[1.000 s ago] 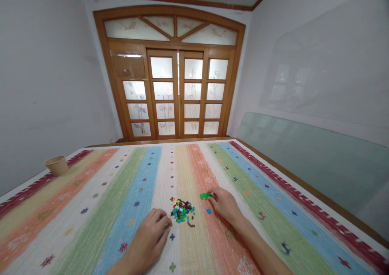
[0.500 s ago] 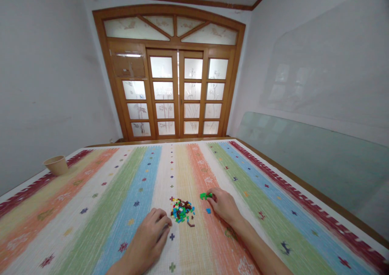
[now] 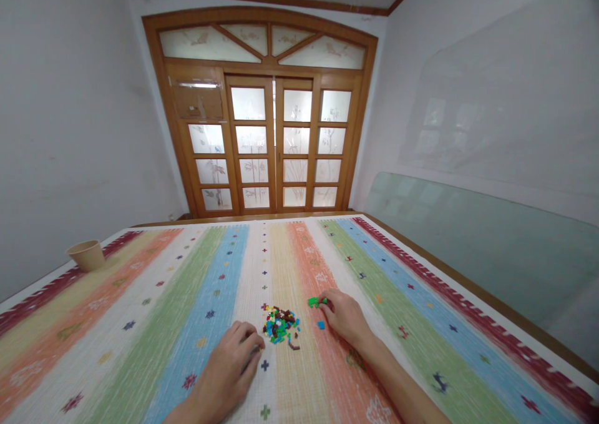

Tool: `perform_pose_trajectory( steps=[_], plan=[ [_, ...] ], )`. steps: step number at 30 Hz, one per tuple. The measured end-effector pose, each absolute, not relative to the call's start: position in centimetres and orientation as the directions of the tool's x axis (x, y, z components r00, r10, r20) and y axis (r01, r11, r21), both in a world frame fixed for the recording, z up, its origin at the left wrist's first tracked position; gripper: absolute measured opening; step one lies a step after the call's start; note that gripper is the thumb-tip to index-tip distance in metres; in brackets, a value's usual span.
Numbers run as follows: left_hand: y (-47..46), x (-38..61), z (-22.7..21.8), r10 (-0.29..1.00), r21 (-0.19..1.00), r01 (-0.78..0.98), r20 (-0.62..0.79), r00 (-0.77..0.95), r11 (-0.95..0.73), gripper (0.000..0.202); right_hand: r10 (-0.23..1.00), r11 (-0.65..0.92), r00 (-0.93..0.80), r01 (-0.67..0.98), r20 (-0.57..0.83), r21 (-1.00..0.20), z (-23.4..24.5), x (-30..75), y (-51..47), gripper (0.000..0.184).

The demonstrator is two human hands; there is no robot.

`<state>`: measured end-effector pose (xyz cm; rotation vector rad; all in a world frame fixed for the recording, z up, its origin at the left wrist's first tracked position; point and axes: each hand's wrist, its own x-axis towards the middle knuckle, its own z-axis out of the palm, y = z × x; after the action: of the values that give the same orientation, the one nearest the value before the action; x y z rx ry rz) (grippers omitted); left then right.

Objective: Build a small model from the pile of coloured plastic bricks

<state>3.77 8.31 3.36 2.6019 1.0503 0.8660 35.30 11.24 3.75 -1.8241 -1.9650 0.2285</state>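
A small heap of tiny toy building bricks point(image 3: 279, 325), in green, blue, brown, yellow and white, lies on the striped tablecloth between my hands. Just left of the heap, my left hand point(image 3: 233, 360) rests on the cloth with its fingers curled in; whatever they may hold is hidden. To the heap's right, my right hand point(image 3: 345, 315) pinches at the edge of a small cluster of green bricks point(image 3: 313, 302), thumb and forefinger touching a green piece. One blue brick point(image 3: 321, 325) lies on the orange stripe below those fingers.
Far to the left stands a tan cup point(image 3: 87, 256) on the tablecloth point(image 3: 187, 299). Beyond the table's far edge is a wooden door with glass panes point(image 3: 269, 143). A pale green glass panel point(image 3: 477, 236) leans along the right wall.
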Motion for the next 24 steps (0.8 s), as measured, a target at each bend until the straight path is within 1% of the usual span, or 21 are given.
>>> perform_pose_trajectory(
  steps=[5,15,24],
  plan=[
    [8.29,3.86,3.51,0.681,0.389,0.561,0.465,0.565,-0.731,0.016,0.976,0.129,-0.042,0.903,0.215,-0.409,3.62,35.27,11.23,0.024],
    [8.26,3.95,3.62,0.676,0.390,0.554,0.484,0.556,-0.735,0.016,0.978,0.108,-0.024,0.906,0.207,-0.409,3.69,35.11,11.20,0.024],
    [8.22,3.94,3.74,0.684,0.382,0.569,0.462,0.564,-0.728,0.017,0.982,0.101,-0.025,0.909,0.188,-0.405,3.47,35.23,11.45,0.025]
  ],
)
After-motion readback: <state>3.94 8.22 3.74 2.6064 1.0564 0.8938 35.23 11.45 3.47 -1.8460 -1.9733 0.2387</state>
